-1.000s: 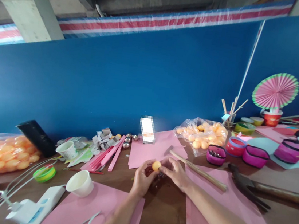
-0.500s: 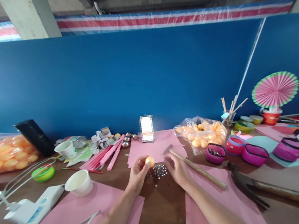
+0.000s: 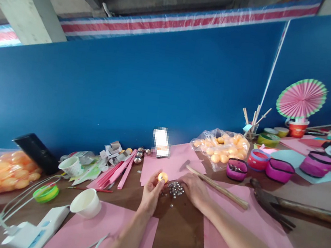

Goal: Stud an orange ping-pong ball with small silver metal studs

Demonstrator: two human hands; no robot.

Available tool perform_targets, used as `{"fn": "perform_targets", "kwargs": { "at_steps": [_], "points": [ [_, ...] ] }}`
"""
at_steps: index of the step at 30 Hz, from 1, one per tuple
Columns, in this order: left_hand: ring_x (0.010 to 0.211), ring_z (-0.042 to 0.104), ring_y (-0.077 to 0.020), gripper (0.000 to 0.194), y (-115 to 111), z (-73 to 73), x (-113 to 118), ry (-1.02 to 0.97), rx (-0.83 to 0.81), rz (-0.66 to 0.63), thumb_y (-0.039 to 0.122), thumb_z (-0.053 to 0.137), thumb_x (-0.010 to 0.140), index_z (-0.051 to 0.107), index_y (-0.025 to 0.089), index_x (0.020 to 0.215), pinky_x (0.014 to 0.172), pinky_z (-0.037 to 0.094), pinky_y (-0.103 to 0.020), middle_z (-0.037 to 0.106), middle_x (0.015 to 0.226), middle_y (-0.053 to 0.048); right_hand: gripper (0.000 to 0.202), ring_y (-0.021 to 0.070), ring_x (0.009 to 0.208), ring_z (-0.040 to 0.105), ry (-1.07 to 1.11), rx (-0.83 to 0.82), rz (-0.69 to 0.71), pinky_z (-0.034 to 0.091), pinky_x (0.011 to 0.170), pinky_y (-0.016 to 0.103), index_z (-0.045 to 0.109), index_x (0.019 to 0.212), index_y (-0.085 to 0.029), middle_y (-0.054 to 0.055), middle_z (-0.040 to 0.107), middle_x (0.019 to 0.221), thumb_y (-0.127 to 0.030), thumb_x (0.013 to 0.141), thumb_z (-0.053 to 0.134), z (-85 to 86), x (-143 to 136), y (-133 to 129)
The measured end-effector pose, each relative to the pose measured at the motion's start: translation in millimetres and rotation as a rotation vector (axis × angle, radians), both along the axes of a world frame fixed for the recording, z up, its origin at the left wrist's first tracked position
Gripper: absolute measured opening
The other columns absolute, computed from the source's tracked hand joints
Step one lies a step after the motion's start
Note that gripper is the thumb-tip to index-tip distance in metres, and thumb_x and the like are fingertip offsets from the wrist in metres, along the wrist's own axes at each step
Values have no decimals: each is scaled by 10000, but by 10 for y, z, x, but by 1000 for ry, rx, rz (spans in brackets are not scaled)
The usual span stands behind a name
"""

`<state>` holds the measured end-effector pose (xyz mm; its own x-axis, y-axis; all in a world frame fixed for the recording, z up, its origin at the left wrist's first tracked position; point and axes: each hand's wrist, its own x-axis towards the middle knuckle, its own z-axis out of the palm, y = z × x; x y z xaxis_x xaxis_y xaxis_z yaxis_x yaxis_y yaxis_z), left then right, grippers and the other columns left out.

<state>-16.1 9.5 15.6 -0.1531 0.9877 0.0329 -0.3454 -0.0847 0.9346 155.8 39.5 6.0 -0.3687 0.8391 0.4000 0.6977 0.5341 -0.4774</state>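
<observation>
My left hand (image 3: 150, 193) pinches an orange ping-pong ball (image 3: 162, 177) between thumb and fingers. A small dark spot, perhaps a hole, shows on the ball's near side. Just right of it, a pile of small shiny metal balls (image 3: 176, 189) lies on the brown table, with a few loose ones around. My right hand (image 3: 195, 189) is at the pile's right edge, fingers curled down and close together. Whatever its fingertips may hold is hidden. Behind that hand lies a small hammer (image 3: 220, 189) with a wooden handle.
Bags of orange balls (image 3: 224, 150) stand left and right. A large claw hammer (image 3: 301, 207) rests on pink paper (image 3: 230, 234). Nearby are purple containers (image 3: 280, 171), a white cup (image 3: 86, 203), a power strip (image 3: 49, 222) with cables and pink paper strips (image 3: 111, 176).
My right hand has lowered and moved left onto the edge of the metal balls, its fingers drawing together. The ping-pong ball has turned slightly in my left hand, showing a dark spot.
</observation>
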Motion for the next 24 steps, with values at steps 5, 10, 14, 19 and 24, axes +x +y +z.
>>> {"fn": "perform_targets", "kwargs": {
  "at_steps": [5,10,14,19,24],
  "points": [
    [791,613,-148,622,11,-49,-21,61,4,-4,328,687,613,471,174,1176,756,476,-288,627,914,-61,203,166,778,525,-7,27,16,368,739,270,644,778,-198,43,610,782,-172,797,444,-16,6,10],
    [814,610,-145,597,30,-86,-39,64,37,-47,310,674,634,468,187,1181,786,474,-295,622,947,-58,167,161,753,516,5,59,5,372,720,269,621,751,-185,40,592,769,-175,791,459,-22,5,3],
    [806,610,-142,614,38,-95,-52,92,32,-62,299,673,640,448,192,1201,774,479,-288,623,947,-60,157,167,768,514,15,65,15,373,720,278,618,797,-191,41,586,781,-196,797,462,0,-3,-16],
    [785,614,-149,581,20,-67,-39,74,14,-45,348,643,668,462,175,1192,740,492,-284,626,943,-71,157,168,777,514,-16,56,52,368,739,290,627,781,-203,36,590,780,-180,793,472,24,-13,-10],
    [765,599,-125,462,38,-85,-37,39,22,-27,369,586,717,521,173,1130,725,490,-262,617,932,-57,128,166,764,516,-37,64,48,364,739,288,608,750,-190,32,591,769,-159,771,486,30,-14,-1]
  ]
}}
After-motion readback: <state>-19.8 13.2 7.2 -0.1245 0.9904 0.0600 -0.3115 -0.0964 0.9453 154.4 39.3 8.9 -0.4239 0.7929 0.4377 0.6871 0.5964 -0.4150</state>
